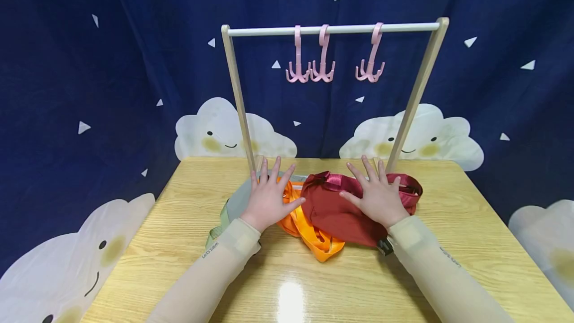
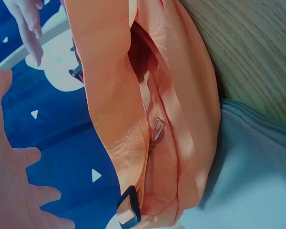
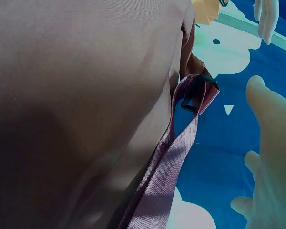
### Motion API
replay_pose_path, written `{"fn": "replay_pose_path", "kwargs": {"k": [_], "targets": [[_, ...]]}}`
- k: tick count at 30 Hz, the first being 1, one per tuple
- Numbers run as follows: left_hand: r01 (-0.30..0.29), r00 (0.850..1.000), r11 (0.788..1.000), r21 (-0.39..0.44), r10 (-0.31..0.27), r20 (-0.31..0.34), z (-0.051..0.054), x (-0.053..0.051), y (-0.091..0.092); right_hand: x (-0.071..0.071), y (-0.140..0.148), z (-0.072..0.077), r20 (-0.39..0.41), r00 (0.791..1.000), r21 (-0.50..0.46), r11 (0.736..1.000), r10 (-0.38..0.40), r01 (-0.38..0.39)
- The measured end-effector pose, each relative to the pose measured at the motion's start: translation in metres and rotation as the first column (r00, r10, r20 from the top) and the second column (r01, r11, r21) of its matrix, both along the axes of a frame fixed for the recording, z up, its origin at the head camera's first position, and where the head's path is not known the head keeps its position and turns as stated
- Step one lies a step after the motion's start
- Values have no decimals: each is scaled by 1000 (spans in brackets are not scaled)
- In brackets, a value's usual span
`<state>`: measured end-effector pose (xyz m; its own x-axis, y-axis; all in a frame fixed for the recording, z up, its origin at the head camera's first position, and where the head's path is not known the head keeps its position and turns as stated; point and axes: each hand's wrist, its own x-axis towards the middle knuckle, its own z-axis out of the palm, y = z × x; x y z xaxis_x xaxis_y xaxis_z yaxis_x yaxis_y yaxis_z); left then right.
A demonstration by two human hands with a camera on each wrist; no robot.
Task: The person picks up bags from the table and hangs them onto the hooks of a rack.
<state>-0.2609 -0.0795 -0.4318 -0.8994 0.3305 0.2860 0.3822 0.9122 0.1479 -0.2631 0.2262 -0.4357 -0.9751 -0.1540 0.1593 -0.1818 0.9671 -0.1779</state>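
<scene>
Hand, left (image 1: 268, 201): fingers straight and spread apart, thumb pointing inward; nearest the grey cloth bag and the orange cloth bag. Hand, right (image 1: 378, 201): fingers likewise straight and spread, thumb inward; over the dark red cloth bag in the head view. Both wrist views show a gap between fingers and cloth.

Bags, three, in a row on a light wood-grain table (image 1: 157, 243):
– Grey cloth bag (image 1: 239, 197), left end, with pale green webbing strap (image 1: 213, 234).
– Orange cloth bag (image 2: 195, 95), middle, beside the grey; zipped opening gaping, silver zip pull (image 2: 158, 130); broad orange strap (image 1: 314, 236) looped toward the person.
– Dark red cloth bag (image 1: 343, 218), right end; shiny maroon strap (image 1: 410, 197) on its right, black plastic buckle (image 1: 384, 246) at its near edge.

Rack, one, at the back: round white rail (image 1: 269, 31) between light wooden posts (image 1: 237, 83). Pink four-armed hangers, three, on the rail: two close together (image 1: 298, 71) (image 1: 323, 71), one apart to the right (image 1: 369, 71).

Backdrop, navy cloth (image 1: 125, 153), printed with white triangles and smiling clouds.

Sleeves, pale cream (image 1: 202, 278) (image 1: 448, 278), dark lettering.
</scene>
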Motion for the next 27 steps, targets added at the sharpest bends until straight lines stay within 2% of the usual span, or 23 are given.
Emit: {"fn": "replay_pose_path", "kwargs": {"k": [4, 6, 10, 14, 19, 23, 27], "targets": [[-4, 1000, 1000, -16, 5, 14, 0, 1, 0, 1, 0, -1, -20, 1000, 1, 1000, 5, -5], [-7, 1000, 1000, -19, 7, 8, 1, 1, 0, 1, 0, -1, -60, 998, -3, 1000, 14, -15], [6, 997, 1000, 16, -4, -71, 4, 3, -1, 1, -2, 0, -196, 980, -47, 998, 37, -47], [41, 981, 997, 72, -27, -190, 8, 5, -1, 1, -3, 0, -302, 952, -99, 992, 48, -82], [73, 952, 992, 105, -38, -304, 12, 7, -2, 3, -4, 1, -360, 932, -122, 988, 49, -99], [86, 939, 989, 121, -40, -341, 13, 9, -2, 5, -3, 1, -406, 912, -124, 985, 58, -117], [88, 938, 988, 130, -38, -345, 14, 12, -2, 8, -2, 0, -450, 890, -128, 981, 72, -145]]}}
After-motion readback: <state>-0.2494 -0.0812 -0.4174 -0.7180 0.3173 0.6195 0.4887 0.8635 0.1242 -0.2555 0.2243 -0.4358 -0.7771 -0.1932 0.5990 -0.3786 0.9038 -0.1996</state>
